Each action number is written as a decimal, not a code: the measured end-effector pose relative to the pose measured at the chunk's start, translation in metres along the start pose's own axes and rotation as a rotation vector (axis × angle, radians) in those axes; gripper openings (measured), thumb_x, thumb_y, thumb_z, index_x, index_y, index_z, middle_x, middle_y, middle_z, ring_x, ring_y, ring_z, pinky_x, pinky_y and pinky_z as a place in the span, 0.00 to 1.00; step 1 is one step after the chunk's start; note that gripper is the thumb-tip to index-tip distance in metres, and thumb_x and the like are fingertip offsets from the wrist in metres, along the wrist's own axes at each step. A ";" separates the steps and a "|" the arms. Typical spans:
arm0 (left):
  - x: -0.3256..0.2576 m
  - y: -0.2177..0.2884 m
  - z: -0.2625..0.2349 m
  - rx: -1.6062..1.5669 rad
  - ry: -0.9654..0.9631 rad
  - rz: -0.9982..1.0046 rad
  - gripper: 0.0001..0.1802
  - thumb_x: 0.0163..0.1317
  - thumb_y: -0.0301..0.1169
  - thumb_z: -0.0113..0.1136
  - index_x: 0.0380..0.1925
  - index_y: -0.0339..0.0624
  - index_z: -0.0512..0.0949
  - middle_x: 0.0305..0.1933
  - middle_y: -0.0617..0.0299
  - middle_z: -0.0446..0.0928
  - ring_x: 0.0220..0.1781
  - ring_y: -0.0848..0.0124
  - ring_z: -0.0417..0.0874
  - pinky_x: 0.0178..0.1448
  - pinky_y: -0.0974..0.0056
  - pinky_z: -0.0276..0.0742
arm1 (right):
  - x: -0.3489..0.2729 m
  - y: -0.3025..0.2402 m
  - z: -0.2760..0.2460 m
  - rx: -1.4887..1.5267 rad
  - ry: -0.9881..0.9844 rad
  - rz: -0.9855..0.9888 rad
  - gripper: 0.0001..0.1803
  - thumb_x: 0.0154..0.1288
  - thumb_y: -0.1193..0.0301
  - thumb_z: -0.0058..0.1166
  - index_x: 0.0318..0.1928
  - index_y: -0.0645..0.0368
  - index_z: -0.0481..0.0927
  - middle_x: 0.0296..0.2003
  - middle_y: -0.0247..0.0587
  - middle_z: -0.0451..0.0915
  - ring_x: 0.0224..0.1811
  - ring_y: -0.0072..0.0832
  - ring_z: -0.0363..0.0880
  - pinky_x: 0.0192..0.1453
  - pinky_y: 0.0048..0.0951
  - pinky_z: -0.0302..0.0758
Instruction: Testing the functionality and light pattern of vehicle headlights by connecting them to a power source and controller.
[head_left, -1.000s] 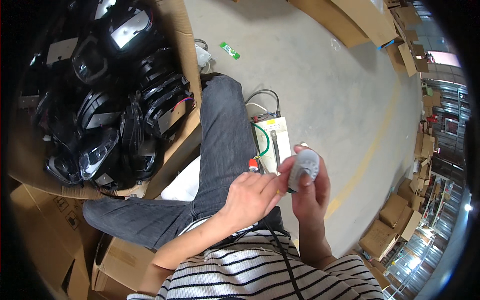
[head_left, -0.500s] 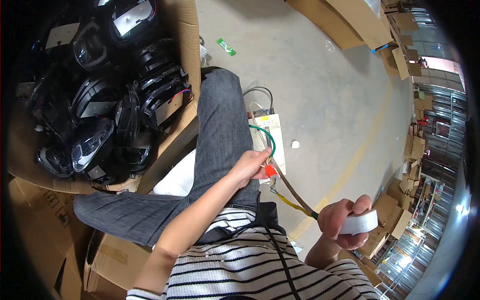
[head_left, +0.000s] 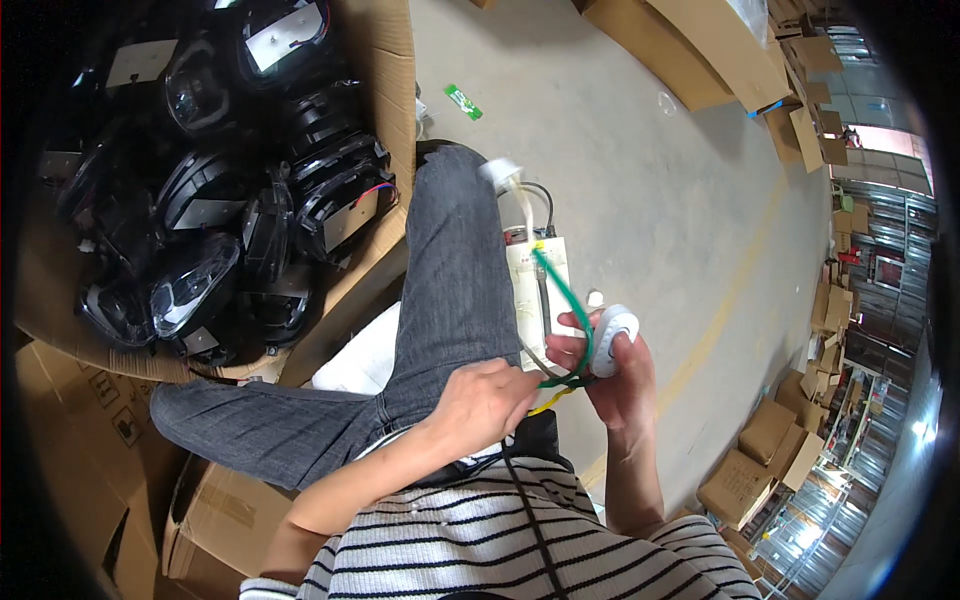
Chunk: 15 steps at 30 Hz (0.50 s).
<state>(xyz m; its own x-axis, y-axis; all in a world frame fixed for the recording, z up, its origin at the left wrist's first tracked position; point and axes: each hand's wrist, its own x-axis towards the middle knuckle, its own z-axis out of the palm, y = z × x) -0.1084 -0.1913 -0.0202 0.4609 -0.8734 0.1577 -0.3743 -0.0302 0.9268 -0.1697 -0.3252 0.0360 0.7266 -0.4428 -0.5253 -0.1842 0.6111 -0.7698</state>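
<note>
White roll (head_left: 602, 350) sits in curled right fingers (head_left: 567, 344), left fingers (head_left: 516, 388) pinching green wire (head_left: 573, 300) — white box (head_left: 526, 300) beyond, thigh (head_left: 445, 280) before carton (head_left: 396, 90).

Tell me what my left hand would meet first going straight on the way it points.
Probably the green wire, close ahead, then the white roll in your right hand; depth is unclear.

Warehouse-like workshop: concrete floor (head_left: 640, 190) with yellow line (head_left: 705, 350), stacked cardboard boxes (head_left: 740, 487), corrugated metal wall (head_left: 890, 220), open carton (head_left: 393, 90) of black headlamps (head_left: 198, 285).
</note>
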 end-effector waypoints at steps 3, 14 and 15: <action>-0.006 -0.005 -0.004 0.071 -0.062 -0.104 0.07 0.42 0.25 0.51 0.25 0.39 0.72 0.17 0.60 0.69 0.25 0.65 0.72 0.27 0.66 0.69 | -0.003 0.000 0.010 0.038 -0.249 -0.065 0.21 0.55 0.60 0.44 0.41 0.65 0.62 0.35 0.46 0.70 0.33 0.29 0.72 0.31 0.23 0.70; -0.022 0.012 -0.070 -0.543 0.250 -0.178 0.17 0.45 0.22 0.53 0.39 0.34 0.69 0.25 0.60 0.71 0.23 0.77 0.71 0.28 0.74 0.67 | 0.004 0.011 0.031 -0.430 -0.327 -0.122 0.11 0.56 0.74 0.38 0.40 0.64 0.61 0.26 0.38 0.70 0.24 0.17 0.66 0.25 0.18 0.66; -0.025 0.014 -0.071 -0.585 0.267 -0.224 0.15 0.46 0.22 0.52 0.37 0.33 0.70 0.22 0.61 0.70 0.21 0.77 0.71 0.27 0.74 0.67 | 0.005 0.014 0.031 -0.470 -0.333 -0.085 0.11 0.56 0.75 0.38 0.40 0.64 0.61 0.26 0.38 0.70 0.26 0.18 0.67 0.27 0.18 0.67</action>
<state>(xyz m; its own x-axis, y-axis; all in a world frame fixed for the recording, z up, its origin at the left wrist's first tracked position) -0.0682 -0.1355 0.0135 0.6877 -0.7242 -0.0503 0.2156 0.1376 0.9667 -0.1485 -0.2985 0.0337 0.9069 -0.2008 -0.3705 -0.3345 0.1918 -0.9227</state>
